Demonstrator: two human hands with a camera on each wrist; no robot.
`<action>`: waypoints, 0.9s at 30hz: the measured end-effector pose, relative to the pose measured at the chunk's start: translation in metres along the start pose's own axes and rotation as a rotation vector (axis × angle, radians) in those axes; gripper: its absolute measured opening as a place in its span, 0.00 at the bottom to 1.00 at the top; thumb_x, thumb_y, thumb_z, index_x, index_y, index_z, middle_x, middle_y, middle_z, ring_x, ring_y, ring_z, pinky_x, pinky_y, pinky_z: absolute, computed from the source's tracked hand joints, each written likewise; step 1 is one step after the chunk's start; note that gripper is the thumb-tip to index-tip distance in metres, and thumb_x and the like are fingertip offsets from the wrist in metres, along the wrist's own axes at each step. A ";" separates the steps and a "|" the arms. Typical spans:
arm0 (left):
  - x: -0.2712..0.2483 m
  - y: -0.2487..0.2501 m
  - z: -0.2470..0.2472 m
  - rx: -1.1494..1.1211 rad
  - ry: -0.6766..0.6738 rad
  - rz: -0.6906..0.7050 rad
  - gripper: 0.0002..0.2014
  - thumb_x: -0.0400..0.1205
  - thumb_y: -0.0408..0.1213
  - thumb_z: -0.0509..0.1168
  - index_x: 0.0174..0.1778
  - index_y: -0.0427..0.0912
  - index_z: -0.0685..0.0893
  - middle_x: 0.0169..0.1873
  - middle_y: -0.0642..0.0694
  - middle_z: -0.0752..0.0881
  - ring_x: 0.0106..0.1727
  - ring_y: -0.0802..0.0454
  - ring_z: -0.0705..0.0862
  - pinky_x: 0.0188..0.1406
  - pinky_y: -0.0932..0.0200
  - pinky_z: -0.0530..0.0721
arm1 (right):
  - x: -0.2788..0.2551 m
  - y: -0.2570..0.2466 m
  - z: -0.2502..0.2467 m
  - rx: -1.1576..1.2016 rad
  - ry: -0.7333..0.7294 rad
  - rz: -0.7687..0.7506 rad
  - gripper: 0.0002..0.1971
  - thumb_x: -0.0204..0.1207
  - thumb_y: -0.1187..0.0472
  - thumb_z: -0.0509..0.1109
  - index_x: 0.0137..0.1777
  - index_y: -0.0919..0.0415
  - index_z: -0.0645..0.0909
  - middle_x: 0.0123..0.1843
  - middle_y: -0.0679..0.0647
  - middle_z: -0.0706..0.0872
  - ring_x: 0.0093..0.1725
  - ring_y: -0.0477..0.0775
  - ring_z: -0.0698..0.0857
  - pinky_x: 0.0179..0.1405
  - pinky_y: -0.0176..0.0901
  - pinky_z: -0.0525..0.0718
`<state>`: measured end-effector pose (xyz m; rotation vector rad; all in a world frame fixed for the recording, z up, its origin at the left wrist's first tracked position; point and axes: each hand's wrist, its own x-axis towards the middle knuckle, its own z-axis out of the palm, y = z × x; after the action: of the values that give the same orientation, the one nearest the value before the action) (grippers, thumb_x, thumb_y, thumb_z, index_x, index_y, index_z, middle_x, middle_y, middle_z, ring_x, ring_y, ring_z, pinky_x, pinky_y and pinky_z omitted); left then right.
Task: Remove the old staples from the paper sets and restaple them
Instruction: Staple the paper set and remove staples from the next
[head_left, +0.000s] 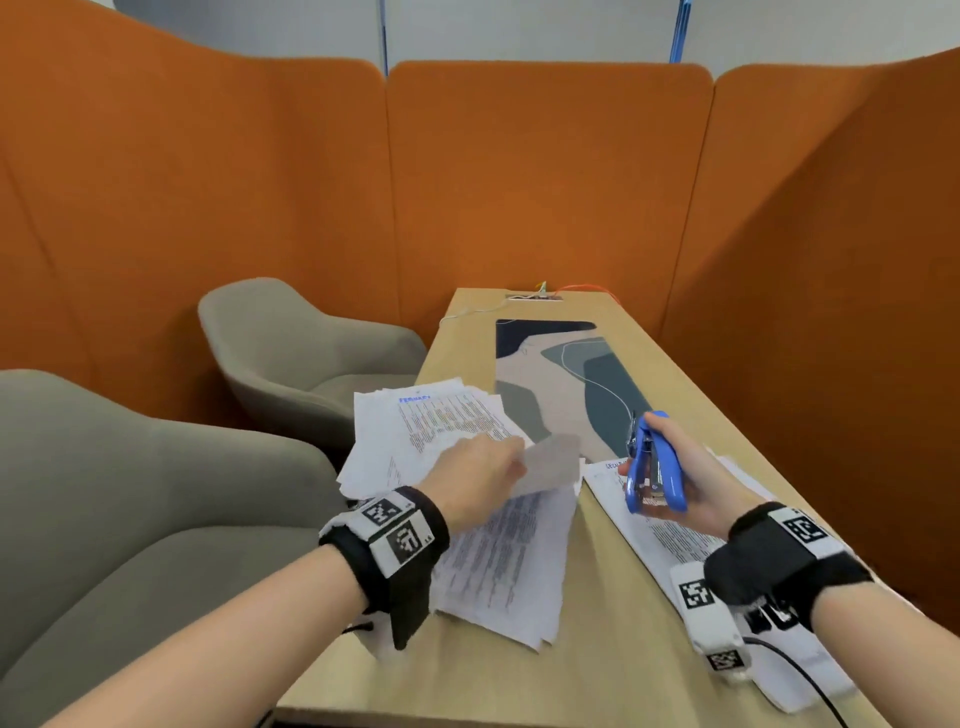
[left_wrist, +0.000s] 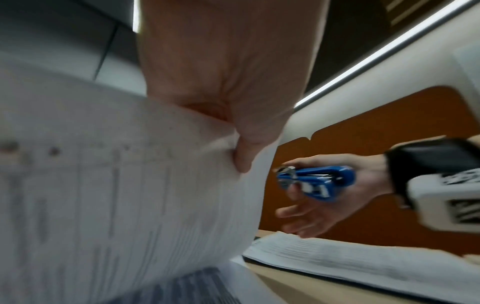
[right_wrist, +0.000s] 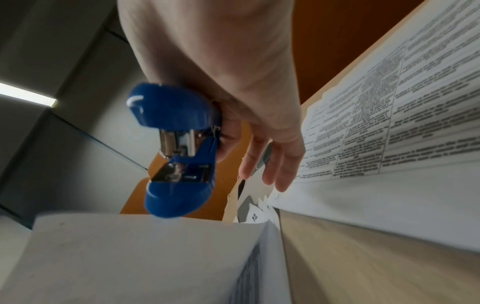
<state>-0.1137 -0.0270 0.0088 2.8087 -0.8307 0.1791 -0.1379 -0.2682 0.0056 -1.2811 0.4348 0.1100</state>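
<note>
My left hand (head_left: 478, 475) pinches the top corner of a printed paper set (head_left: 511, 551) and lifts it off the wooden table (head_left: 613, 644); the raised corner (head_left: 553, 462) is blurred. From the left wrist the thumb (left_wrist: 249, 144) presses into that sheet (left_wrist: 130, 185). My right hand (head_left: 685, 467) holds a blue stapler (head_left: 652, 462) upright above another paper set (head_left: 670, 525), thumb and forefinger around it, the other fingers loose. The stapler (right_wrist: 179, 152) shows its metal mouth just above the lifted paper (right_wrist: 142, 257). It also appears in the left wrist view, stapler (left_wrist: 314, 181).
A loose pile of printed sheets (head_left: 421, 421) lies at the table's left edge. A patterned mat (head_left: 561, 374) runs down the middle, with cables and a socket (head_left: 535, 297) at the far end. Two grey armchairs (head_left: 291, 343) stand left; orange partitions (head_left: 545, 171) surround the booth.
</note>
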 end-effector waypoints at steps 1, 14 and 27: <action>-0.006 0.006 0.003 -0.054 -0.090 0.032 0.13 0.87 0.44 0.53 0.48 0.39 0.78 0.48 0.38 0.84 0.49 0.39 0.82 0.49 0.48 0.79 | 0.001 0.001 0.002 0.001 -0.004 0.010 0.23 0.76 0.42 0.68 0.62 0.59 0.75 0.52 0.64 0.79 0.43 0.60 0.79 0.37 0.53 0.84; -0.045 -0.027 0.039 0.049 -0.727 -0.042 0.33 0.85 0.63 0.46 0.81 0.46 0.63 0.78 0.41 0.66 0.78 0.40 0.67 0.77 0.43 0.65 | 0.001 -0.007 0.025 -0.080 -0.073 0.021 0.17 0.79 0.44 0.66 0.49 0.60 0.77 0.42 0.62 0.80 0.42 0.59 0.81 0.41 0.52 0.83; 0.018 -0.065 0.041 -0.106 -0.202 -0.271 0.24 0.83 0.43 0.63 0.75 0.44 0.70 0.73 0.43 0.73 0.71 0.44 0.72 0.69 0.46 0.74 | 0.020 0.060 0.056 -0.126 -0.057 0.075 0.14 0.77 0.47 0.70 0.45 0.60 0.82 0.30 0.58 0.84 0.29 0.56 0.82 0.32 0.44 0.81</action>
<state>-0.0603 0.0071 -0.0388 2.8319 -0.4713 -0.1876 -0.1242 -0.2009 -0.0437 -1.3825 0.4325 0.2400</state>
